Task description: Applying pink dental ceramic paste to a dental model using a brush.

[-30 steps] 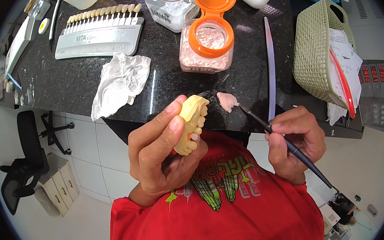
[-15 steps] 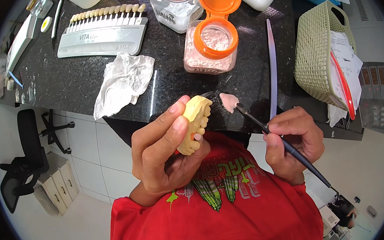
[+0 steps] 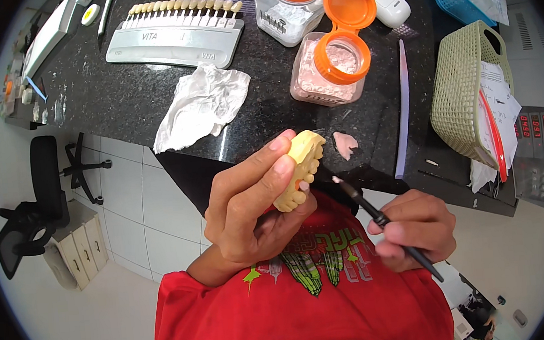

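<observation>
Dental model (image 3: pixel 305 147) in yellow sits left of and nearer us than the open powder jar (image 3: pixel 313 80); our left hand (image 3: pixel 250 213) has its fingers clamped on it. Our right hand (image 3: pixel 420 227), nearer us and right of the jar, pinches a dark brush (image 3: pixel 367 208) between fingers and thumb, its pale-tipped end apart from the model. Just on our side of the jar lies a pink patch (image 3: pixel 345 145); a crumpled tissue (image 3: pixel 206 103) lies to the jar's left, a purple stick (image 3: pixel 402 108) to its right.
</observation>
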`<state>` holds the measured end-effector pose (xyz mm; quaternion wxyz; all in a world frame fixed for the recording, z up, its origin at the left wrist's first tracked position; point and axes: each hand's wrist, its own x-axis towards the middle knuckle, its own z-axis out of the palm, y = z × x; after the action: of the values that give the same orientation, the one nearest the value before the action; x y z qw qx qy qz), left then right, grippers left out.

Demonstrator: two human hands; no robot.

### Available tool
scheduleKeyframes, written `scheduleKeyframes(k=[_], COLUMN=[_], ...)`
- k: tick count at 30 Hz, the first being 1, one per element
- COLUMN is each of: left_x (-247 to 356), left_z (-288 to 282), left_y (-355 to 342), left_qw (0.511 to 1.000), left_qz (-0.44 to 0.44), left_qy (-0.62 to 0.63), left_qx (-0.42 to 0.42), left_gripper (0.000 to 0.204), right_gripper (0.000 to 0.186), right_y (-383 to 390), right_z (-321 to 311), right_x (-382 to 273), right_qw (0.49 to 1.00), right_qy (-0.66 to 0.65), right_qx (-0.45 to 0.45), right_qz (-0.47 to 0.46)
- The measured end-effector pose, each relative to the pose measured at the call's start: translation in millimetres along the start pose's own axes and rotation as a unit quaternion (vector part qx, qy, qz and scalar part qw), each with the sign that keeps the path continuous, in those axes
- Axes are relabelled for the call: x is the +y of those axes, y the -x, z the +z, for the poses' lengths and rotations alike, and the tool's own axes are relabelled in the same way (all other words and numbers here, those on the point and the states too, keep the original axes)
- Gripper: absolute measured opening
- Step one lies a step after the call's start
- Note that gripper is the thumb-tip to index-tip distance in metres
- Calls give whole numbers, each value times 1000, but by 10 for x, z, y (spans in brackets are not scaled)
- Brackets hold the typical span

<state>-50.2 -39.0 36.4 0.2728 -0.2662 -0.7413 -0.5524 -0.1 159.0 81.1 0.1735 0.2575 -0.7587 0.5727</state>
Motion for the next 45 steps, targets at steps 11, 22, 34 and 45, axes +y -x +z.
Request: scheduleKeyframes(k=[11, 22, 34, 45], left_x=[17, 14, 18, 9], left_z=[-18, -13, -22, -27], left_y=[-27, -30, -27, -24], left_qw=[1000, 1000, 1000, 1000], left_qz=[-1, -1, 0, 3], left_qy=[4, 16, 11, 11], left_qx=[-8, -8, -12, -17], left_gripper=[51, 50, 49, 51], right_gripper=[26, 28, 28, 28], right_y=[-61, -66, -49, -51], right_z=[171, 157, 142, 145], right_x=[68, 72, 85, 74], right_qw=[999, 999, 999, 999], right_qy=[4, 18, 19, 19], right_qx=[36, 20, 14, 18], right_qz=[-27, -28, -35, -29])
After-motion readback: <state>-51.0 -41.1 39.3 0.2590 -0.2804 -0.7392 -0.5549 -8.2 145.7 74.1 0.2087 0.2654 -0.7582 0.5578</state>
